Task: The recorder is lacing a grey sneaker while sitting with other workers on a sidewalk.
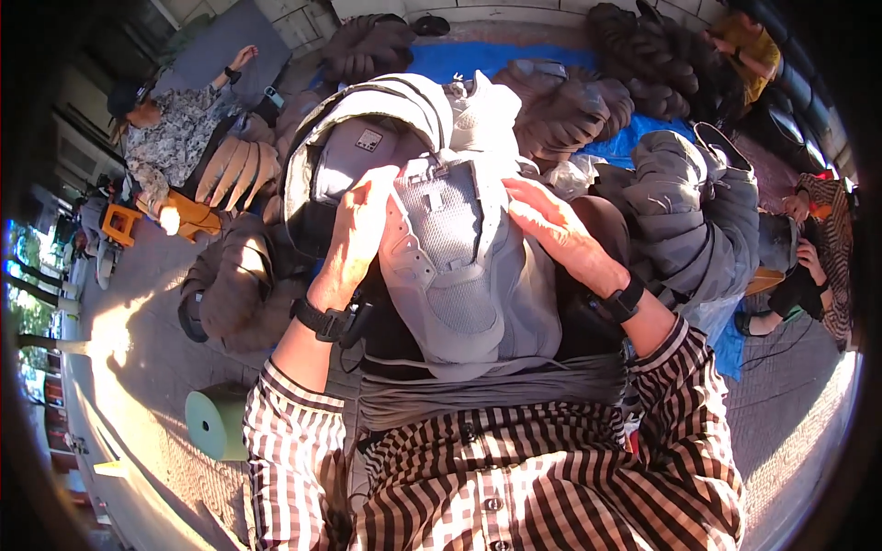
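A grey sneaker upper with a mesh tongue lies toe toward me on my lap. My left hand is closed on its left eyelet edge, fingertips at the collar. My right hand has its fingers bent over the right edge of the same upper; its thumb is partly hidden. Beneath and beside it rests a second grey upper. Beyond my left hand rises a light-rimmed shoe opening with a dark insole label inside. A thick bundle of grey laces stretches across my lap.
Bundled grey uppers stand at the right, brown bundles at the left. More dark bundles lie on a blue tarp. A green spool sits at the lower left. Other people sit at left, far right and right.
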`<state>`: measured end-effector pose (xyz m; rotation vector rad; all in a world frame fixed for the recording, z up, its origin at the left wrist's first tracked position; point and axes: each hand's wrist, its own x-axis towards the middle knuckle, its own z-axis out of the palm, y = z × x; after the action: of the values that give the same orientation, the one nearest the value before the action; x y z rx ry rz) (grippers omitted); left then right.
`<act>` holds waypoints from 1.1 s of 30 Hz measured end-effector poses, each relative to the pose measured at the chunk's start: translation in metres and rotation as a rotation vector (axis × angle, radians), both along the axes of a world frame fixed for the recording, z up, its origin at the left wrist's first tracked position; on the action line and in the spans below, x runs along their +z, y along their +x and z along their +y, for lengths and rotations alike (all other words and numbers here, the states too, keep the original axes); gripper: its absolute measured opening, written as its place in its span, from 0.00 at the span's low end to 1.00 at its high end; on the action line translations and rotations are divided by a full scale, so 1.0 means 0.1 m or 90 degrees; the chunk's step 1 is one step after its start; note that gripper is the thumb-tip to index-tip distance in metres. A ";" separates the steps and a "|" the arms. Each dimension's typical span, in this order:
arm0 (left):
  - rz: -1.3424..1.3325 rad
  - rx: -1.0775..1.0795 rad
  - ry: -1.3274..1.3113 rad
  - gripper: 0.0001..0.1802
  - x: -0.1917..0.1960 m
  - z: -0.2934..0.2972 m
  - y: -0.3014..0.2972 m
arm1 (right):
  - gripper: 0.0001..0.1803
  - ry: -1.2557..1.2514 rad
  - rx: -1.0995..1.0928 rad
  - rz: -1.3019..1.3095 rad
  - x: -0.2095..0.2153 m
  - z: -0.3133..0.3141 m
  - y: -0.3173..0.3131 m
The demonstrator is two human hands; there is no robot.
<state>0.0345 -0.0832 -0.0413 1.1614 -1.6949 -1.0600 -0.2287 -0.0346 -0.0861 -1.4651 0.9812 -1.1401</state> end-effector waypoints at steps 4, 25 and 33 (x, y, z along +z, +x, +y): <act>0.020 0.024 0.025 0.18 0.01 0.23 -0.12 | 0.24 0.107 -0.031 -0.117 0.04 0.07 0.06; -0.096 -0.007 0.033 0.09 0.26 1.19 0.43 | 0.11 -0.199 0.060 0.350 0.26 1.17 -0.07; -0.240 -0.127 -0.060 0.08 -0.14 1.65 0.59 | 0.07 -0.177 0.065 0.341 0.20 1.29 0.22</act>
<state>0.0931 0.0823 -0.0557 1.2048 -2.1676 -0.9057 -0.2071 0.0943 -0.0661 -2.0877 1.1168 -0.8468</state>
